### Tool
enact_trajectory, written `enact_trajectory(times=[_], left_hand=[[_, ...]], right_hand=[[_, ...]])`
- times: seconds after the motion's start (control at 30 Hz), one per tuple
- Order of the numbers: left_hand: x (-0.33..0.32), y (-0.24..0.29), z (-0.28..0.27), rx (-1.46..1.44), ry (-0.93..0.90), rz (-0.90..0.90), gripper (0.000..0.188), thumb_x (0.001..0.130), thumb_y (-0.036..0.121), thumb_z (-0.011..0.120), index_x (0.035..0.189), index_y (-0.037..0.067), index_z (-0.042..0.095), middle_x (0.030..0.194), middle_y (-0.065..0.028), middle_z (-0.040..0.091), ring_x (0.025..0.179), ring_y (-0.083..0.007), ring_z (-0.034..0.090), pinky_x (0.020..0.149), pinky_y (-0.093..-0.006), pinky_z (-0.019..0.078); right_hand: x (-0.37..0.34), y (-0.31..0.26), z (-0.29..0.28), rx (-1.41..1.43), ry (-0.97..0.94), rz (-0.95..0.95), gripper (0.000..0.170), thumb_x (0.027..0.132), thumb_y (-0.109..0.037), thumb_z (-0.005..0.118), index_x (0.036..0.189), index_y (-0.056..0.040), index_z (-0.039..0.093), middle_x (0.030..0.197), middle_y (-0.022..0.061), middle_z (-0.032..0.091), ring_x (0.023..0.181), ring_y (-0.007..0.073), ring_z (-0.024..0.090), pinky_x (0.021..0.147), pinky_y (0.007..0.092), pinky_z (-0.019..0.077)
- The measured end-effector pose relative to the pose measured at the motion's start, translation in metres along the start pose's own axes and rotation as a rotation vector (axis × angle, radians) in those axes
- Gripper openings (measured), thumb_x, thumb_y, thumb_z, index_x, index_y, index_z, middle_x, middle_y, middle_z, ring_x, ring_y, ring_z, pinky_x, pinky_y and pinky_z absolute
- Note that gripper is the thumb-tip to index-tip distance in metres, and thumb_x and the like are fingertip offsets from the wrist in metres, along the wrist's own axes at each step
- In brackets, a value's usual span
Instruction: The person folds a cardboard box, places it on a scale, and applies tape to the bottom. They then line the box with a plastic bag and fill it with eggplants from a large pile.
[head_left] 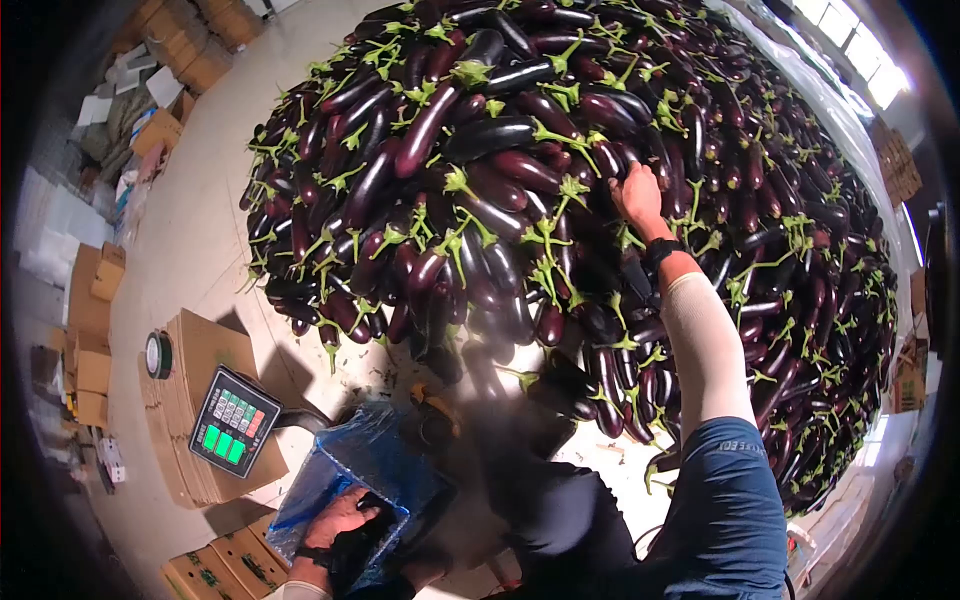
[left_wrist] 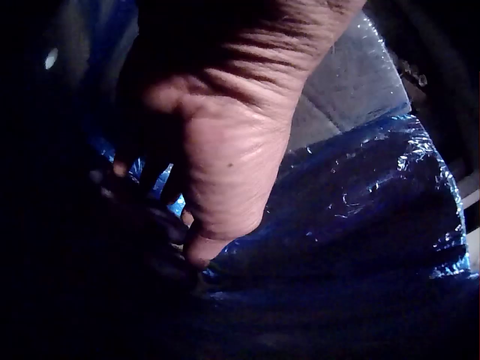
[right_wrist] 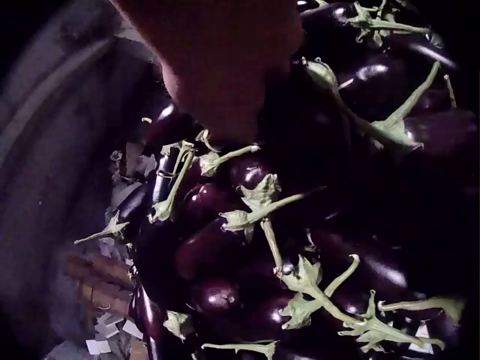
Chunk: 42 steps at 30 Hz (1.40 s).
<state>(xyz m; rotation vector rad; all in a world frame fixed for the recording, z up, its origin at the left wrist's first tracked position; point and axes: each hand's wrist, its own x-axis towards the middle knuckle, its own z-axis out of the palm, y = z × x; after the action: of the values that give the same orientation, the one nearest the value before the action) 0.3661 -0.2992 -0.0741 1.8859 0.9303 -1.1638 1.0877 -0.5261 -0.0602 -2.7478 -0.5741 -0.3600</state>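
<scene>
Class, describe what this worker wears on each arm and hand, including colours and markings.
The right hand is bare, with a black wristband, a cream arm sleeve and a dark blue shirt sleeve bearing small pale lettering. The left hand, also bare, has a dark band and a pale sleeve edge.

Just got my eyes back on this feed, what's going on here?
A person is working at a big heap of eggplants. Their right hand reaches into the heap; whether it grips an eggplant isn't clear. Their left hand is down inside a container lined with blue plastic, and what its fingers touch is too dark to tell. A keypad panel stands beside the container, near brown cardboard.
</scene>
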Motion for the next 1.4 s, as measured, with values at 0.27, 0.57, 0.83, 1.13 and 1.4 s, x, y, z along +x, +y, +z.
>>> enact_trajectory(times=[0.27,0.57,0.83,1.13,1.4], left_hand=[[-0.005,-0.014,0.019,0.014,0.040,0.070,0.070,0.091,0.048,0.062,0.149,0.014,0.042,0.161,-0.0125,0.027,0.149,-0.0309,0.024,0.122,-0.0392,0.0206],[0.009,-0.032,0.038,0.177,-0.036,0.144,0.076,0.093,0.049,0.056,0.157,0.020,0.025,0.163,-0.0151,0.019,0.150,-0.0327,0.020,0.123,-0.0412,0.0173],[-0.018,-0.010,0.027,0.106,0.163,0.482,0.069,0.092,0.046,0.058,0.149,0.013,0.042,0.159,-0.0143,0.032,0.147,-0.0319,0.027,0.122,-0.0407,0.0202],[-0.008,-0.023,0.038,0.260,0.370,0.526,0.064,0.088,0.041,0.064,0.142,0.009,0.050,0.146,-0.0208,0.048,0.137,-0.0328,0.043,0.117,-0.0426,0.0300],[0.046,-0.064,0.062,0.092,0.220,0.488,0.068,0.082,0.038,0.071,0.138,0.005,0.052,0.136,-0.0238,0.056,0.129,-0.0339,0.051,0.109,-0.0423,0.0388]], right_hand=[[0.000,-0.041,0.006,-0.068,0.004,0.162,0.059,0.077,-0.035,0.078,0.115,0.0036,0.055,0.114,0.0268,0.058,0.107,0.0433,0.059,0.090,0.0487,0.0523],[-0.026,-0.002,-0.053,0.974,-0.548,0.368,0.043,0.076,-0.029,0.072,0.103,0.0032,0.065,0.096,0.0147,0.071,0.077,0.0250,0.068,0.067,0.0354,0.0543],[-0.126,-0.038,-0.136,2.115,-0.907,0.492,0.058,0.088,-0.038,0.053,0.123,0.0075,0.054,0.101,0.0249,0.064,0.079,0.0341,0.063,0.074,0.0422,0.0560],[-0.174,-0.187,-0.182,1.987,-1.304,0.333,0.056,0.093,-0.038,0.053,0.128,0.0057,0.051,0.107,0.0243,0.065,0.091,0.0357,0.068,0.082,0.0460,0.0594],[-0.231,-0.302,-0.219,1.746,-1.268,0.156,0.041,0.093,-0.027,0.066,0.122,0.0003,0.057,0.108,0.0133,0.068,0.098,0.0259,0.068,0.089,0.0422,0.0557]])
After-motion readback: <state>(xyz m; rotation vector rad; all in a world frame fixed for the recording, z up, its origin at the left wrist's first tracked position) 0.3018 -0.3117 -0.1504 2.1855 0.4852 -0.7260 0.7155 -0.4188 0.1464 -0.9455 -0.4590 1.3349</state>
